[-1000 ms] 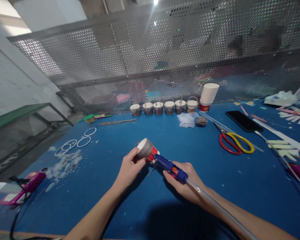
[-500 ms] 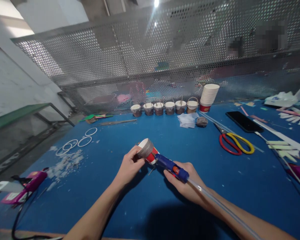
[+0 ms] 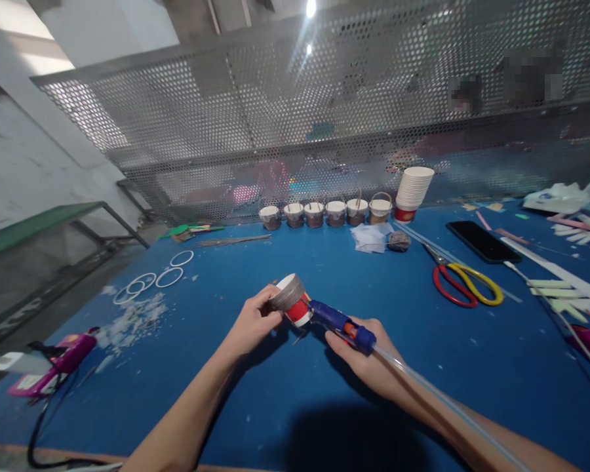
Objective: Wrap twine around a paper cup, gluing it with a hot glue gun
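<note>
Tilted in my left hand (image 3: 256, 319) is a small paper cup (image 3: 299, 311), its upper part wrapped in grey-brown cord and its lower part red and white. The fingers close round its rim and side. My right hand (image 3: 368, 351) grips a blue hot glue gun (image 3: 332, 321), a long clear glue stick (image 3: 417, 380) running out of its back. The gun's tip points at the cup's red side, close to it; whether they touch I cannot tell. A loose end of cord (image 3: 299, 336) hangs below the cup.
Several wrapped cups (image 3: 335, 215) line the back beside a stack of paper cups (image 3: 413, 190). Scissors (image 3: 467, 285), a phone (image 3: 482, 241) and a ball of cord (image 3: 399, 241) lie on the right. White rings (image 3: 170, 276), scraps (image 3: 132, 324) and a magenta device (image 3: 59, 367) are left.
The glue gun's tip has shifted slightly right, off the cup's wrapped edge. More of the cup's red side now shows, and the cup is still in my left hand.
</note>
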`<state>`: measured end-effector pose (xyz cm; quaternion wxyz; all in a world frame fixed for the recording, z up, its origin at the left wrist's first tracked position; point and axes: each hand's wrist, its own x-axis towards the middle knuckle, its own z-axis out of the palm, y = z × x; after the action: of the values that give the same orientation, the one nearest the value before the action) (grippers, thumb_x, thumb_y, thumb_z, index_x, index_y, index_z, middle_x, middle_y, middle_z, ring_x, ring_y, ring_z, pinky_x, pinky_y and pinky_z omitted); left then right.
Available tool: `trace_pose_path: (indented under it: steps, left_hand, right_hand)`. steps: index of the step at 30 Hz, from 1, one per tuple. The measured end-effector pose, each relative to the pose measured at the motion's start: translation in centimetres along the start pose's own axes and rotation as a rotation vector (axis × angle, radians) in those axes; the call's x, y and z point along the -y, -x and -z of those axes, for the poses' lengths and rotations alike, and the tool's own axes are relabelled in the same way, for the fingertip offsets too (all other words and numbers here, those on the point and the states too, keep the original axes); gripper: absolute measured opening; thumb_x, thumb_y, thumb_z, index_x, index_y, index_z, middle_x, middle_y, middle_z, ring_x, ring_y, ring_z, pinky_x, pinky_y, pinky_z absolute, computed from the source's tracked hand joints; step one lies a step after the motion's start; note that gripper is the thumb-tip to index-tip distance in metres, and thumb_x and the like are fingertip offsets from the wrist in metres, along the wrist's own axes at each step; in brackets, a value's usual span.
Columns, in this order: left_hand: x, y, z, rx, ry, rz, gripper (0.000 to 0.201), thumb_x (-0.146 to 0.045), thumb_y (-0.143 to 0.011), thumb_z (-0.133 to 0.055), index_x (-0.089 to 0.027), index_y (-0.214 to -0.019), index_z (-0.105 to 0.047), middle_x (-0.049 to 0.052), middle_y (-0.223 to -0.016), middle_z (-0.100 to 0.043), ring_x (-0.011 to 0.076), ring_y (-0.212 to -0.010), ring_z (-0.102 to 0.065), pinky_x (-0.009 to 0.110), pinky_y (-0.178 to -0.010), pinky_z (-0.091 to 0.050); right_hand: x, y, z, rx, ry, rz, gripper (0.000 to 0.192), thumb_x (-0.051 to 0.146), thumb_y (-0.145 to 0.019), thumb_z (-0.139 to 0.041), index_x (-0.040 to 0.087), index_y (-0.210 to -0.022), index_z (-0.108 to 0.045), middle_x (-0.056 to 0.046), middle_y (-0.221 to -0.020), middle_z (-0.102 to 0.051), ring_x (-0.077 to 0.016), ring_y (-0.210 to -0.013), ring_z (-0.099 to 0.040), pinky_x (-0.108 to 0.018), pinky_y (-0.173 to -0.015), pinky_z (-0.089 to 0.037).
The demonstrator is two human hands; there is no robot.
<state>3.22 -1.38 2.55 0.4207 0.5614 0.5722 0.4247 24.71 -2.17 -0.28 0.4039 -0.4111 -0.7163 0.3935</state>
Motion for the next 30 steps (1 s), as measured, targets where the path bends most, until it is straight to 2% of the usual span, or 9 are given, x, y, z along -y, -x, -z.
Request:
trace_pose_path:
  steps: [10, 17, 21, 26, 30]
  left_hand:
    - [-0.19, -0.20, 0.48, 0.042, 0.023, -0.004, 0.013, -0.016, -0.057, -0.054, -0.016, -0.067, -0.062, 0.001, -0.072, -0.054, 0.0096, -0.054, -0.049, 0.024, -0.050, -0.040]
    - [-0.10, -0.13, 0.45, 0.032, 0.031, -0.011, 0.012, -0.015, -0.056, -0.054, -0.017, -0.064, -0.063, 0.002, -0.071, -0.054, 0.0118, -0.058, -0.049, 0.024, -0.051, -0.041]
    - [-0.13, -0.16, 0.49, 0.037, 0.026, -0.012, 0.015, -0.015, -0.055, -0.054, -0.017, -0.066, -0.065, 0.002, -0.069, -0.054, 0.0126, -0.059, -0.050, 0.024, -0.050, -0.041]
    - [-0.15, -0.19, 0.50, 0.041, 0.032, -0.007, 0.014, -0.016, -0.055, -0.053, -0.017, -0.065, -0.063, 0.002, -0.071, -0.054, 0.0109, -0.057, -0.049, 0.024, -0.049, -0.040]
    - [0.09, -0.16, 0.45, 0.055, 0.034, 0.008, 0.016, -0.016, -0.057, -0.053, -0.017, -0.070, -0.062, 0.000, -0.072, -0.053, 0.0093, -0.054, -0.048, 0.024, -0.050, -0.040]
  right_hand:
    - [0.24, -0.32, 0.11, 0.007, -0.062, -0.086, 0.032, 0.037, -0.080, -0.053, 0.022, -0.056, -0.038, 0.005, -0.049, -0.038, -0.0091, -0.045, -0.034, -0.023, -0.042, -0.028]
    - [0.35, -0.04, 0.01, 0.025, -0.089, -0.062, 0.032, 0.034, -0.079, -0.056, 0.022, -0.056, -0.037, 0.005, -0.049, -0.037, -0.0083, -0.046, -0.031, -0.023, -0.042, -0.027]
    - [0.20, -0.03, -0.04, 0.020, -0.100, -0.097, 0.032, 0.037, -0.079, -0.055, 0.022, -0.056, -0.040, 0.005, -0.047, -0.039, -0.0087, -0.044, -0.033, -0.023, -0.041, -0.028]
    - [-0.07, -0.21, 0.01, 0.004, -0.112, -0.145, 0.035, 0.040, -0.079, -0.054, 0.023, -0.053, -0.039, 0.005, -0.044, -0.037, -0.0091, -0.041, -0.035, -0.024, -0.041, -0.028]
    - [-0.08, -0.14, -0.08, 0.020, -0.101, -0.126, 0.034, 0.040, -0.080, -0.053, 0.022, -0.055, -0.039, 0.005, -0.047, -0.037, -0.0091, -0.042, -0.034, -0.024, -0.042, -0.027]
